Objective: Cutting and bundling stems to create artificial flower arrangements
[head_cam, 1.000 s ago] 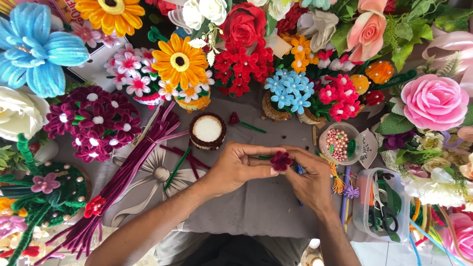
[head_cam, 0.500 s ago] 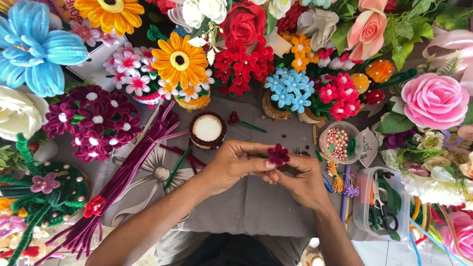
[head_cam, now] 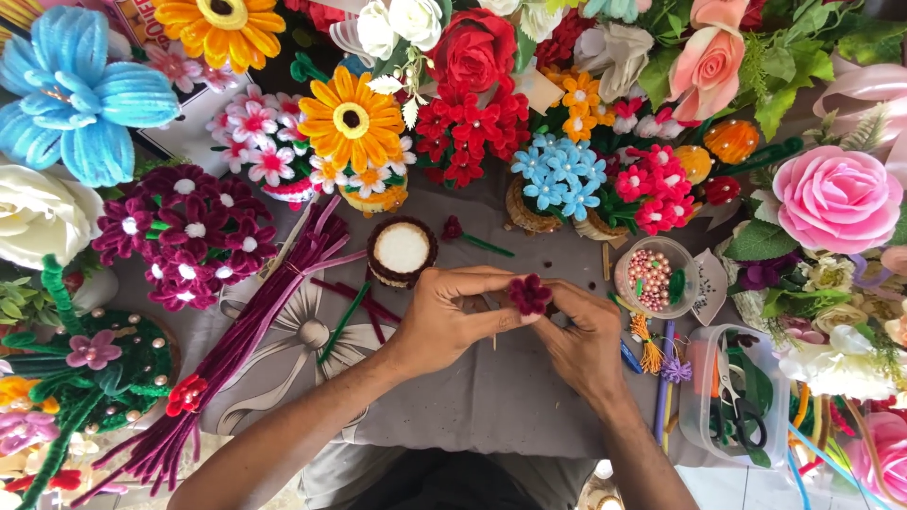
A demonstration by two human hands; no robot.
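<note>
Nearest, two bare forearms rise from the near edge and meet over the grey cloth-covered surface (head_cam: 491, 397). The left hand (head_cam: 444, 316) and the right hand (head_cam: 586, 335) close on one small dark-red pipe-cleaner flower (head_cam: 529, 295). It sits between the two grips, at the fingertips of both and above the knuckles, held clear of the cloth. Each grip is narrow, pinched on the flower's underside; its stem cannot be made out.

To the near left, one long bundle of maroon pipe cleaners (head_cam: 236, 345) lies slantwise, with a few loose red and green lengths beside it. To the near right stands one clear plastic box (head_cam: 704, 401) holding scissors.

Just beyond the hands: one round brown cup with a white top (head_cam: 402, 250), one loose red bud on a green stem (head_cam: 468, 234), and one clear tub of pink and pearl beads (head_cam: 652, 276).

Farther off, finished flowers crowd the far edge: one maroon bouquet (head_cam: 184, 231) at left, one orange daisy (head_cam: 351, 118), one cluster of red blooms (head_cam: 468, 132), one small blue cluster (head_cam: 557, 175), one large blue flower (head_cam: 76, 94) at far left, one pink rose (head_cam: 836, 198) at right.
</note>
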